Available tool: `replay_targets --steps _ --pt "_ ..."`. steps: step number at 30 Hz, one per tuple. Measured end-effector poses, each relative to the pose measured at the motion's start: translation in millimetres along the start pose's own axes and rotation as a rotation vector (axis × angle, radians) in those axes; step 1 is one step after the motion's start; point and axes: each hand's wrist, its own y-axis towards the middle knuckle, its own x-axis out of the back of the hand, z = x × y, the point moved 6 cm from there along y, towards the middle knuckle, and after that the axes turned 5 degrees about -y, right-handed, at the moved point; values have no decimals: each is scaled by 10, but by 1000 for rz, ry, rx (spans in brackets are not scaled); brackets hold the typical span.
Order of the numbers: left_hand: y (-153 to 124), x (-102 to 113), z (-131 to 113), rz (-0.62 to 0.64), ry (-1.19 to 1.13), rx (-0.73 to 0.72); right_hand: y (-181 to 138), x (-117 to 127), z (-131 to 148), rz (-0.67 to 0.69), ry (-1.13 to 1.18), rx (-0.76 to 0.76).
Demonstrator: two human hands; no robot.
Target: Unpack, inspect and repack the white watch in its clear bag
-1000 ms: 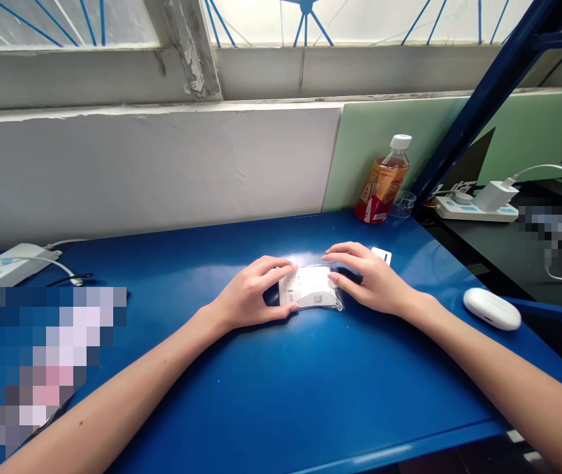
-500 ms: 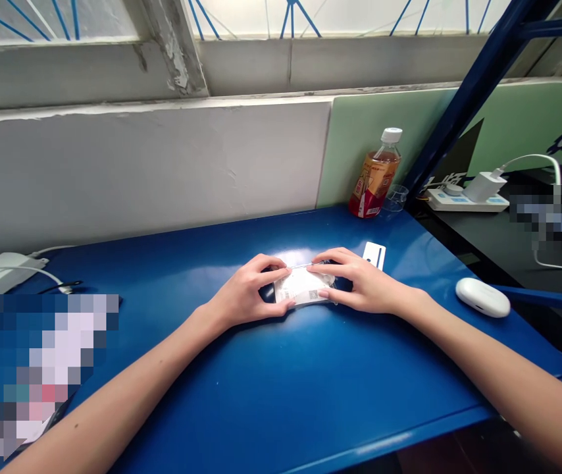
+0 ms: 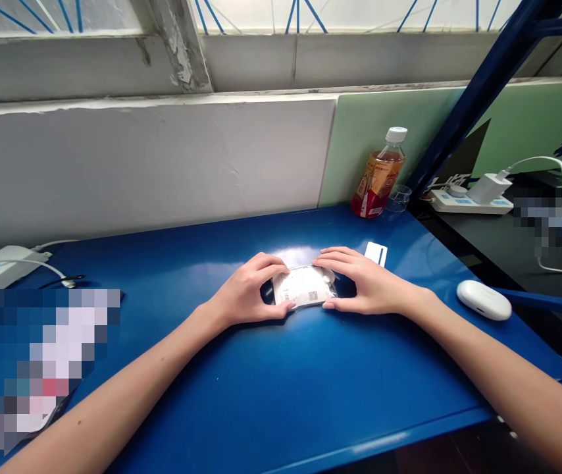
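A small flat white packet in clear, shiny plastic (image 3: 301, 287) lies on the blue desk, with faint print and a small square code on its upper face. My left hand (image 3: 249, 289) grips its left end, fingers along the far edge and thumb at the near edge. At the other end, my right hand (image 3: 362, 284) holds the packet between fingertips on the far edge and a thumb at the near right corner. Behind my right hand, a white card with a dark stripe (image 3: 376, 253) is partly covered by the fingers.
On the blue desk (image 3: 281, 382) stand a drink bottle (image 3: 378, 176) and a clear ring-shaped piece (image 3: 399, 199) against the wall. A white earbud case (image 3: 483, 300) sits near the right edge. Power strips (image 3: 7, 265) with cables lie left and right. A blurred-out item (image 3: 39, 368) occupies the left.
My right thumb has slid from the packet's face to its near right corner, and the right fingers have shifted slightly right. The left hand keeps its hold.
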Motion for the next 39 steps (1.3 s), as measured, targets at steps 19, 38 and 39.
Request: replay_targets --steps 19,38,39 --pt "27 -40 10 89 150 -17 5 -38 -20 -26 -41 -24" --pt "45 -100 32 217 156 11 -3 10 -74 14 -85 -29" --pt "49 -99 34 221 157 11 -1 13 -68 10 -88 -26"
